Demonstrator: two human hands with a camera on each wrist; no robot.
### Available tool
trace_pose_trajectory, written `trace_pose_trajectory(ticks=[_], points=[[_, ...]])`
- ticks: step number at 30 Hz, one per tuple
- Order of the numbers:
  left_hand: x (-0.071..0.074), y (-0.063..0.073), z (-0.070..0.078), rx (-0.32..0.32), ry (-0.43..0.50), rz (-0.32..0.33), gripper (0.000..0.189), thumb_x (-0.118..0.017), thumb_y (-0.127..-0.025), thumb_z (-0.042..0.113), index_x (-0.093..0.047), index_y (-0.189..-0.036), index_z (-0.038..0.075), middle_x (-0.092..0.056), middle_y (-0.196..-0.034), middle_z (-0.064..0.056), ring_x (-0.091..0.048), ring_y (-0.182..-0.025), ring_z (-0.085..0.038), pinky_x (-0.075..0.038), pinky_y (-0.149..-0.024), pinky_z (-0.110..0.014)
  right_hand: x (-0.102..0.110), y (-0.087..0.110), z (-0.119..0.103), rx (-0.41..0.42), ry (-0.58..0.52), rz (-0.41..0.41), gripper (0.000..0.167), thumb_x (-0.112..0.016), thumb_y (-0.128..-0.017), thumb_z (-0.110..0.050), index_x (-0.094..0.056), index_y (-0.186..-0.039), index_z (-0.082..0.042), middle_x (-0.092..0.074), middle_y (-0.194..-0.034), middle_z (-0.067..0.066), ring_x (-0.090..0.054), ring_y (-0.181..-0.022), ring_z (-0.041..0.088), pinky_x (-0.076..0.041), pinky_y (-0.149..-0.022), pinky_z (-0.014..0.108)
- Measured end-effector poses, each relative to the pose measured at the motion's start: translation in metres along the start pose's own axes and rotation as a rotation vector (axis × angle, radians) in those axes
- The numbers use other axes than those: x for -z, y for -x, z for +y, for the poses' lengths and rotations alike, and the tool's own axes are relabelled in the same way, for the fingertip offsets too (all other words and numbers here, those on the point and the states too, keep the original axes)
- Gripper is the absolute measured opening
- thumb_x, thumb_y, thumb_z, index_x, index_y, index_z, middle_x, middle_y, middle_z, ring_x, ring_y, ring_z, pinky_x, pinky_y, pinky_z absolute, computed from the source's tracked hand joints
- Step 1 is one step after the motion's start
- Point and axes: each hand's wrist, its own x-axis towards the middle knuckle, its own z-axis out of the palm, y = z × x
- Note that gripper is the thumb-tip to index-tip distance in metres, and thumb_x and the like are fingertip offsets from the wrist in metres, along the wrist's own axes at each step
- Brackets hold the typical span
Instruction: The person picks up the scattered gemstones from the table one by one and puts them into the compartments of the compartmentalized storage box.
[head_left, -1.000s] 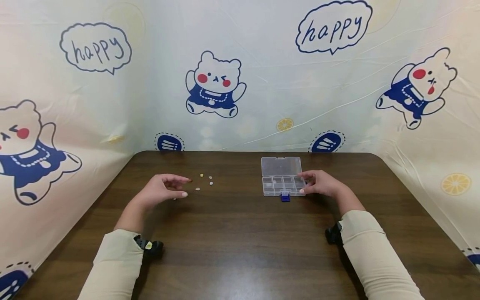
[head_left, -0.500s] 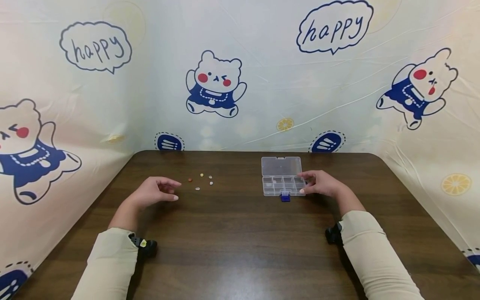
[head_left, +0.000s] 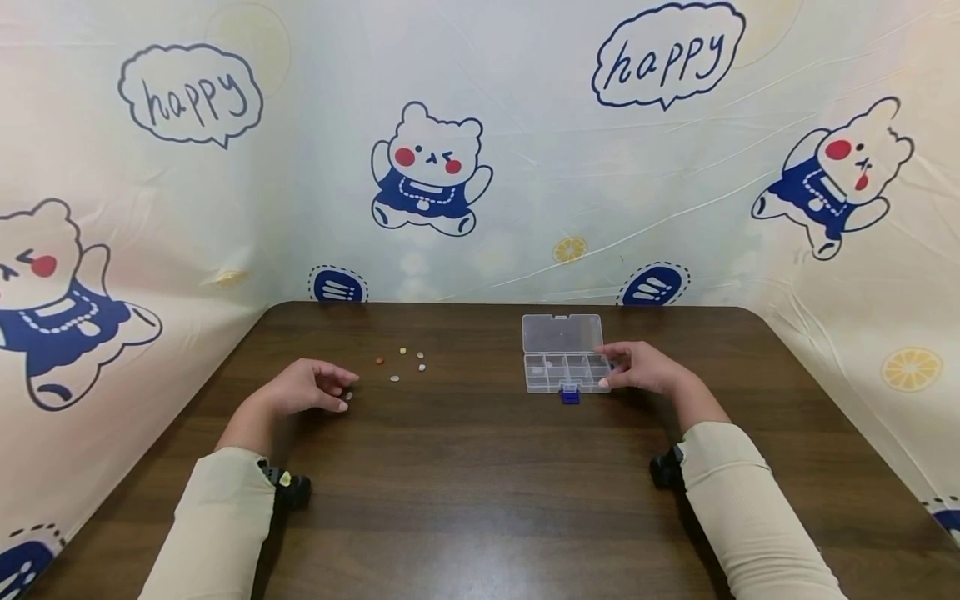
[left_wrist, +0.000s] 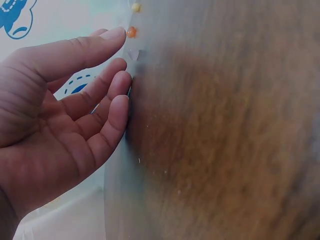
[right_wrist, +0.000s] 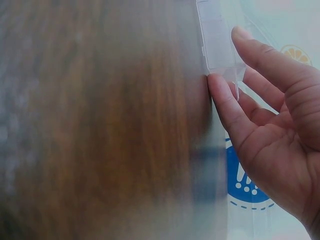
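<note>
My left hand (head_left: 306,388) is low over the left part of the table, its thumb and fingers apart and loosely bent. A small pale pebble-like piece (head_left: 348,396) lies in the gap between thumb and fingertips. Just beyond sit an orange-red piece (head_left: 379,361), a yellow one (head_left: 402,351) and several whitish ones (head_left: 394,378). A clear plastic compartment box (head_left: 557,385) stands right of centre, lid (head_left: 562,334) raised behind it. My right hand (head_left: 647,367) holds its right end, thumb at the front corner and fingers at the hinge side.
A blue latch (head_left: 571,397) sticks out from the box's front edge. The brown wooden table (head_left: 480,500) reaches a patterned curtain (head_left: 525,183) at the back and sides. Each wrist wears a small black camera (head_left: 295,492).
My left hand has drawn back from beside the orange-red piece, leftward and slightly toward me, and lowered around the pale piece. My right hand and the box have stayed put.
</note>
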Motion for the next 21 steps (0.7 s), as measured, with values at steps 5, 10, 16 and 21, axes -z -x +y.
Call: trace_pose_trajectory(ticks=[5,10,16,21], points=[[-0.0004,-0.0027,-0.0032,0.019,-0.004,-0.015,0.047,-0.083,-0.078,0.012,-0.068,-0.121,0.004,-0.066,-0.116,-0.012,-0.061,-0.100,-0.025,-0.051,-0.089,-0.039,-0.0005,0.0007,0.0006,-0.005,-0.001,0.003,0.070,-0.079,-0.084,-0.024,-0.047,-0.143,-0.004,-0.048,-0.137,0.024,-0.058,-0.098,0.027,-0.045,-0.098,0.047],[-0.0012,-0.0048,-0.0057,0.042,-0.006,-0.010,0.046,-0.083,-0.078,0.013,-0.069,-0.120,0.004,-0.067,-0.115,-0.011,-0.059,-0.099,-0.024,-0.051,-0.088,-0.037,0.0001,-0.0001,0.0015,-0.005,-0.010,-0.002,0.070,-0.079,-0.084,-0.025,-0.047,-0.143,-0.005,-0.047,-0.138,0.025,-0.058,-0.099,0.027,-0.045,-0.098,0.047],[-0.0034,-0.0063,-0.0055,0.043,-0.037,-0.011,0.039,-0.083,-0.079,0.015,-0.071,-0.114,0.003,-0.068,-0.107,-0.009,-0.056,-0.094,-0.023,-0.049,-0.082,-0.033,0.0013,0.0003,0.0003,-0.004,-0.004,-0.007,0.071,-0.079,-0.084,-0.026,-0.046,-0.144,-0.004,-0.047,-0.138,0.025,-0.058,-0.100,0.028,-0.044,-0.099,0.048],[-0.0055,-0.0085,-0.0074,0.067,-0.076,0.012,0.031,-0.083,-0.078,0.018,-0.075,-0.105,0.005,-0.066,-0.091,-0.004,-0.053,-0.084,-0.021,-0.046,-0.074,-0.033,0.0011,0.0007,-0.0014,-0.002,-0.002,-0.008,0.071,-0.078,-0.084,-0.026,-0.046,-0.144,-0.004,-0.047,-0.138,0.025,-0.058,-0.099,0.027,-0.044,-0.099,0.049]])
